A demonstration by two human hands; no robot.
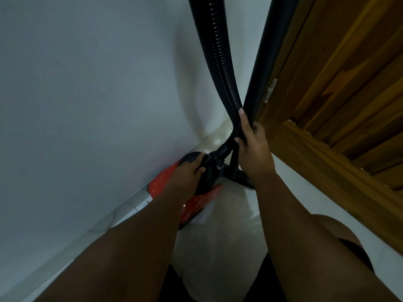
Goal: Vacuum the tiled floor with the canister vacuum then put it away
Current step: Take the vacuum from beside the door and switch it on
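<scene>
Two hands at work in the corner: my right hand (253, 147) clasps the ribbed hose (218, 62) and the rigid wand (268, 51) together, apparently to stand them upright and tidy. My left hand (187, 173), at eight o'clock from it, grips the black nose of the red canister vacuum (161, 182), steadying it on the tiled floor (222, 225) against the white wall (87, 83), with the wooden door (349, 83) at two o'clock.
</scene>
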